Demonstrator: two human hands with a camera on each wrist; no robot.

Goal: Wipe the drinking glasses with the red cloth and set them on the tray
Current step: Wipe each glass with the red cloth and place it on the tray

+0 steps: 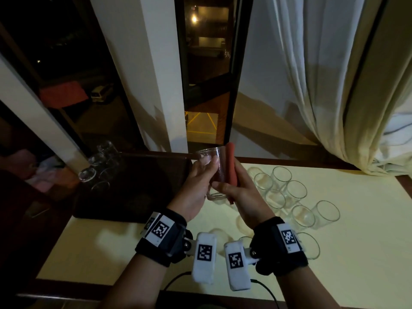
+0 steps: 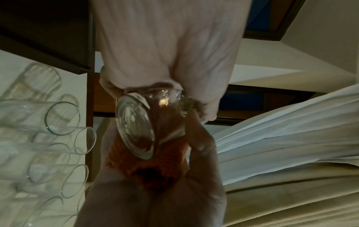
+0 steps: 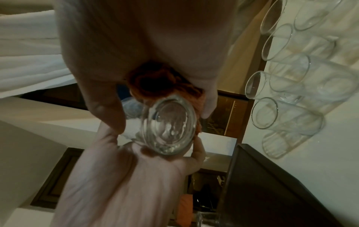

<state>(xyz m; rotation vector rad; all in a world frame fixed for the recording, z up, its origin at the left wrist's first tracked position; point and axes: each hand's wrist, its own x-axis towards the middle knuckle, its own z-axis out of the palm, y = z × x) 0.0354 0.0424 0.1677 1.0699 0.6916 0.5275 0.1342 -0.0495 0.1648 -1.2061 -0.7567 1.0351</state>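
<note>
Above the surface, between both hands: one drinking glass (image 1: 210, 172), lifted, rim tilted away, base toward the person.
Left hand (image 1: 197, 186): fingers (image 1: 209, 162) curled round the glass wall, gripping it.
Right hand (image 1: 239, 192): fingers curled round the folded red cloth (image 1: 231, 168), pressing it against the right side of the glass; thumb across the lower wall.
Tray (image 1: 138, 186): dark, on the left of the surface (image 1: 334, 253), with wiped glasses (image 1: 98, 166) along its far left edge.
Unwiped glasses (image 1: 289, 192): clustered upright on the surface, right of the hands.
</note>
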